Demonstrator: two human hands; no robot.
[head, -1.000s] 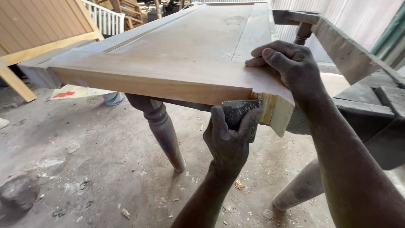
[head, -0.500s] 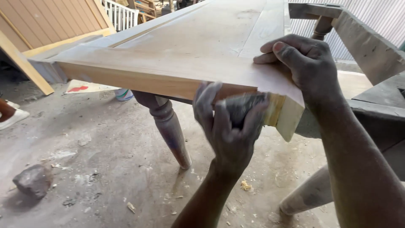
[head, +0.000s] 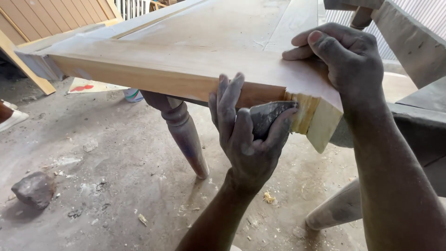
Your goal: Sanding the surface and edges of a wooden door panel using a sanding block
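Sandpaper (head: 269, 118) sits pinched in my left hand (head: 248, 139) against the door edge (head: 162, 83); my right hand (head: 346, 58) presses flat, holding nothing.

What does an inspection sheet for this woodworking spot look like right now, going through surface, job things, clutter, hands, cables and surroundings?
Surface: pale wooden door panel lying flat across turned table legs.
Job's things: dark sandpaper piece pressed to the panel's front edge near the corner, where rough yellowish end grain shows.
Clutter: rock on the floor, wood chips, a small container under the panel.
Hands: left hand grips the sandpaper piece against the edge; right hand rests on top of the panel, fingers spread.
Cables: nothing seen.
Surroundings: dusty concrete floor, leaning boards, grey wooden frame, a shoe at the left edge.
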